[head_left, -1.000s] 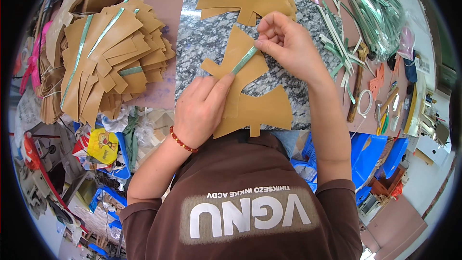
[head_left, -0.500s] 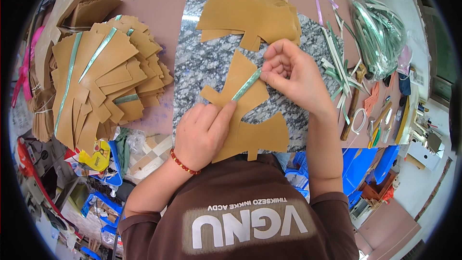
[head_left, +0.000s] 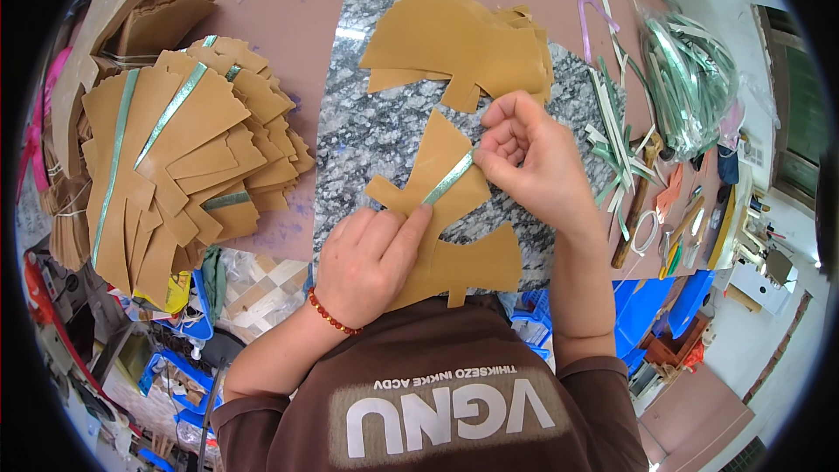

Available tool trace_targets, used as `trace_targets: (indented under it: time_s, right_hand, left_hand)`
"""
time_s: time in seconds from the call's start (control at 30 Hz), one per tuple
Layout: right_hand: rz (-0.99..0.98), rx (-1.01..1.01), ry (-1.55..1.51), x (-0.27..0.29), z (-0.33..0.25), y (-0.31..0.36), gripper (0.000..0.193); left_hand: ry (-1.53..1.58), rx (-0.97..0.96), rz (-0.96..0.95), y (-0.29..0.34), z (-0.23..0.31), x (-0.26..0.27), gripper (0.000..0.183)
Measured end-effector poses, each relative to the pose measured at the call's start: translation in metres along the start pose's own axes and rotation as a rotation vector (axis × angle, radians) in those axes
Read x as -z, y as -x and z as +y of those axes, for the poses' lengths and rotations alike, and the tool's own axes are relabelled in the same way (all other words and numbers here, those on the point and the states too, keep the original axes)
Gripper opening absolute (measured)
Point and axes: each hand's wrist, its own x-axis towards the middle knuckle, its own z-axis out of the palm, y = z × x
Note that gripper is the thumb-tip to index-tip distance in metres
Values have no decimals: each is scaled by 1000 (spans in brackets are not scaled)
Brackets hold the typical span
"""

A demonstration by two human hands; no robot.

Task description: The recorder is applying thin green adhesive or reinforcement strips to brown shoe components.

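Note:
A tan, leather-like cut piece (head_left: pixel 439 144) lies on a grey speckled stone slab (head_left: pixel 345 92) in front of me. Across its upper part runs a shiny green strip (head_left: pixel 452 177). My right hand (head_left: pixel 529 162) pinches the strip's upper end at the piece's right edge, between thumb and forefinger, with the other fingers curled. My left hand (head_left: pixel 369 253) rests on the piece, fingers laid over it and the forefinger's tip at the strip's lower end. Part of the piece is hidden beneath that hand. Nearer me, a similar tan piece (head_left: pixel 481 260) reaches past the slab's front.
Beyond my hands, a stack of tan pieces (head_left: pixel 446 39) sits on the slab. A fanned pile of tan pieces (head_left: pixel 205 135), some with green strips, stands left. Loose strips (head_left: pixel 612 114), a plastic bag of green strips (head_left: pixel 690 79) and hand tools (head_left: pixel 673 249) lie right.
The whole view has shifted slightly, with the table things appearing a little lower. Both hands keep the same hold on the strip and the tan piece.

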Motion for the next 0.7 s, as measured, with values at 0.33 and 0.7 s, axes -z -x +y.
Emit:
trace_targets:
  time_s: [0.33, 0.7]
  right_hand:
    - [50, -31, 69, -5, -2, 1, 26]
    - [272, 88, 198, 0, 6, 6, 24]
  left_hand:
    - [10, -17, 20, 0, 0, -1, 46]
    - [-42, 77, -201, -24, 9, 12, 42]
